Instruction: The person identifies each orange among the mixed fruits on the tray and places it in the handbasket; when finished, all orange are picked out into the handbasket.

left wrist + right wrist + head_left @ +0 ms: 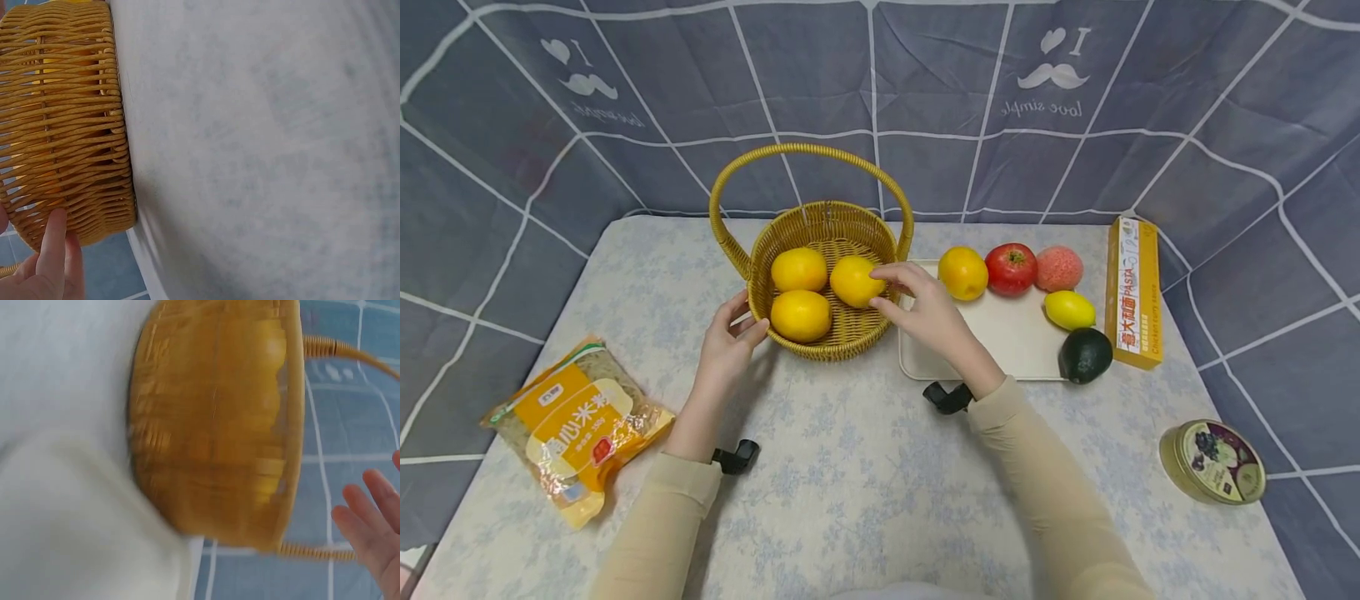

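A woven basket (pixel 842 346) with a tall hoop handle stands at the back and holds three yellow-orange round fruits (pixel 801 316). At the basket's left side, my left hand (pixel 727 337) grips it, thumb at the rim and fingers against the outer weave. My right hand (pixel 928 308) is over the basket's right rim, thumb and fingers apart beside the rightmost fruit (pixel 854 282). In the right wrist view, that hand's spread fingers (pixel 359 534) appear past the rim with nothing between them.
Right of the basket, a white tray (pixel 1000 337) bears an orange (pixel 963 272), a red apple (pixel 1011 269), a pink peach (pixel 1059 268), a lemon (pixel 1070 310) and an avocado (pixel 1086 355). Farther right are a pasta box (pixel 1133 292) and a tin (pixel 1213 462). A food bag (pixel 580 425) lies left.
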The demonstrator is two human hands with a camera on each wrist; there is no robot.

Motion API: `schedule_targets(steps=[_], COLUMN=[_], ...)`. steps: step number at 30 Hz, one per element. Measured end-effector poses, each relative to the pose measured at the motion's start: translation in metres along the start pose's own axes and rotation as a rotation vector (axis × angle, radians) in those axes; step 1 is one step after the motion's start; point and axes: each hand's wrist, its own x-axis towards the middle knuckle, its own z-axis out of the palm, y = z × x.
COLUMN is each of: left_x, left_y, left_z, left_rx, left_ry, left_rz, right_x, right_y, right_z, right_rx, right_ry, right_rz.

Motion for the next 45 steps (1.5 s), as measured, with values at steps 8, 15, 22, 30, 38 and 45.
schedule_targets(steps=[8, 15, 22, 30, 38, 45], left_x=[0.004, 0.005, 0.007, 0.006, 0.007, 0.005], left_y=[-0.007, -0.011, -0.013, -0.015, -0.013, -0.010], left_z=[-0.002, -0.002, -0.002, -0.002, -0.002, -0.003], left_rx=[0.005, 0.032, 0.037, 0.034, 0.008, 0.010], left_ry=[0.002, 0.008, 0.005, 0.007, 0.002, 0.004], left_rz=[0.012, 0.019, 0.022, 0.021, 0.024, 0.022], right_x=[-0.008, -0.007, -0.005, -0.002, 0.003, 0.010], right_y=[0.023, 0.040, 0.057, 0.072, 0.077, 0.084], right_z=[-0.036, -0.058, -0.070, -0.071, -0.066, -0.057], right_rx=[0.002, 0.021, 0.003, -0.039, -0.029, -0.072], right_ry=[0.073, 0.170, 0.224, 0.279, 0.329, 0.346], right_rz=[0.167, 0.210, 0.275, 0.347, 0.463, 0.513])
